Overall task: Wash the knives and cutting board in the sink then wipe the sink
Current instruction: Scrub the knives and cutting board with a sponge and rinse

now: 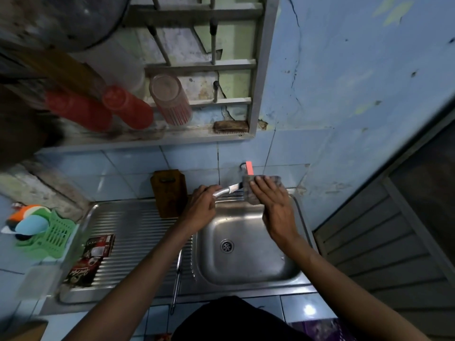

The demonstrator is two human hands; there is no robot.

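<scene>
Left hand (200,205) grips the metal-handled kitchen knife (227,190) over the stainless steel sink (248,264), blade pointing right. Right hand (270,205), fingers (258,185) nearly straight, presses a grey scouring sponge (261,190) on the blade. Best practice: stroke away from the edge. The brown wooden cutting board (170,193) leans behind on the counter.

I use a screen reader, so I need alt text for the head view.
Over a steel sink, the left hand holds a knife while the right hand presses a scouring pad to its blade. A wooden cutting board leans against the tiled wall.
</scene>
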